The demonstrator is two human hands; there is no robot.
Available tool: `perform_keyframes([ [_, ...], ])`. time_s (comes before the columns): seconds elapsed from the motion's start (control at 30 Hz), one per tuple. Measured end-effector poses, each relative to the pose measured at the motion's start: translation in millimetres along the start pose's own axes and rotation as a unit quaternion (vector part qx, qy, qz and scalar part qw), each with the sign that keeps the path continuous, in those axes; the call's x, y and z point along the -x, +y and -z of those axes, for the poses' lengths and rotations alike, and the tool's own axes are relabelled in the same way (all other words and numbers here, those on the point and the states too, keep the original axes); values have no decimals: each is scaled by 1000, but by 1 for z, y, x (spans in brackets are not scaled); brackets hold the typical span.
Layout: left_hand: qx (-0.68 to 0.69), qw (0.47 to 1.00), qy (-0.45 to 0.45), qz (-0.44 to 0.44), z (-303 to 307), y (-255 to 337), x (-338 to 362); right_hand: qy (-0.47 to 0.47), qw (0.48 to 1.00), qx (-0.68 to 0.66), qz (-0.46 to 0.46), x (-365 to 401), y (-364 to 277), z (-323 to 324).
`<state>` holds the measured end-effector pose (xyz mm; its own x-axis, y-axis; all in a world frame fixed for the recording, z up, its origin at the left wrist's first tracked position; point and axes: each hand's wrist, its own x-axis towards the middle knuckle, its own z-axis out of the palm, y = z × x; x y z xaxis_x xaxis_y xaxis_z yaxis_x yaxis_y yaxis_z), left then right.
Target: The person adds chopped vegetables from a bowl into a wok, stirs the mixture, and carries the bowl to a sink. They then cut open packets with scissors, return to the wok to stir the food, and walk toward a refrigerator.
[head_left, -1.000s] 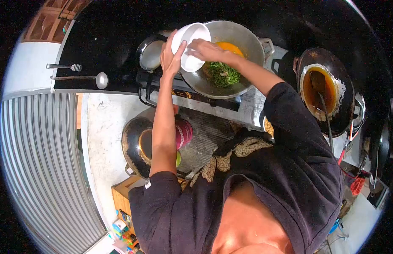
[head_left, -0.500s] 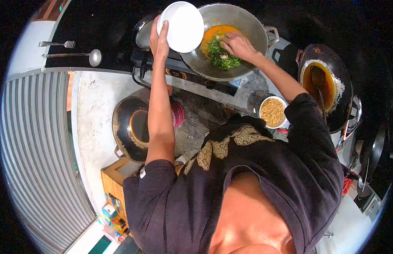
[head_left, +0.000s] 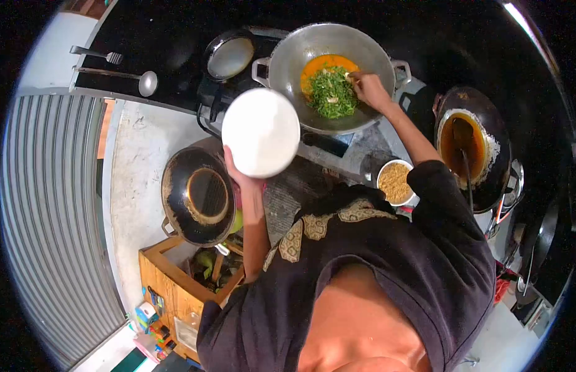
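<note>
A round white bowl (head_left: 261, 133) is in my left hand (head_left: 241, 177), whose fingers are closed around its near side. The bowl is in front of the big metal wok (head_left: 378, 56), just left of its near rim. Inside the wok, a heap of chopped green leaves (head_left: 331, 93) lies on an orange liquid (head_left: 331, 61), with some pale bits among the greens. Over the heap's right edge is my right hand (head_left: 370, 90), fingers pinched together. A small pale piece (head_left: 348, 75) shows at its fingertips; its kind is too small to tell.
At right stands a dark wok (head_left: 486, 105) of brown liquid with a ladle (head_left: 463, 133). A white bowl of tan crumbs (head_left: 394, 182) sits nearer me. A dark pan (head_left: 201, 192) lies left, a small pan (head_left: 231, 57) behind; a ladle (head_left: 148, 84) and fork (head_left: 114, 57) lie far left.
My left hand has drawn the white bowl back toward me, away from the wok's rim. My right hand has shifted from the middle of the greens to their right edge.
</note>
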<state>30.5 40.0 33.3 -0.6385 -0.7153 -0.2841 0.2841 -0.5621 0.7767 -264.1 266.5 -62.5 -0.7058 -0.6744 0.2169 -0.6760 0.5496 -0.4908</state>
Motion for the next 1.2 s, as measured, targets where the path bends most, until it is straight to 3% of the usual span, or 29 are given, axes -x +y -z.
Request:
perform_keyframes([
  [0.07,-3,999,7,39,42,-11,21,37,997,-15,-72,10,-25,34],
  [0.13,3,997,7,77,73,-18,44,51,994,65,-77,23,-14,51],
  [0.2,18,996,33,80,85,-22,66,14,989,136,-55,47,-2,70],
  [0.3,38,992,91,75,90,-24,85,-123,968,169,-136,78,23,82],
  [0.33,41,990,112,74,90,-22,92,-210,944,69,-244,78,22,84],
  [0.4,29,992,113,48,96,-22,96,-353,815,-134,-440,75,14,88],
  [0.43,34,994,99,30,107,-25,93,-346,800,-199,-448,79,10,85],
  [0.53,76,995,57,15,124,-18,92,-369,813,-203,-402,69,19,77],
  [0.67,79,996,34,0,152,-12,95,-327,834,-256,-363,54,17,77],
  [0.8,95,995,32,4,167,-1,112,-248,930,64,-264,43,-37,99],
  [0.9,93,994,54,20,182,2,125,-117,935,310,-129,49,-44,109],
  [1.0,101,994,22,40,204,-1,131,-40,938,321,-126,68,-92,131],
  [1.1,65,996,42,50,206,10,145,-87,927,331,-156,82,-146,157],
  [1.2,82,993,44,70,215,14,152,-94,943,305,-90,103,-175,174],
])
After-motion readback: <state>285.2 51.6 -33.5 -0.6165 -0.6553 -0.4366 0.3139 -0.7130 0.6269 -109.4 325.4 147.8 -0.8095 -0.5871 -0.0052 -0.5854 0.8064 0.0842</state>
